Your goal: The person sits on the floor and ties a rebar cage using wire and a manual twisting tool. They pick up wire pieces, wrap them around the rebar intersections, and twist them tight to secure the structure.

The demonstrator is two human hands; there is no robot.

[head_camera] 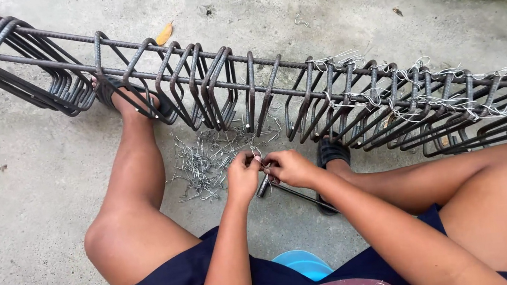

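Now the left hand and right hand meet between the knees, each grip pinched narrow on a short wire tie, with a dark tool lying just beneath. Beside them, loose ties are heaped on the concrete floor. Beyond runs the rebar cage, its right-hand stirrups already wired. Seemingly one tie is being readied; next it needs carrying to an untied crossing.
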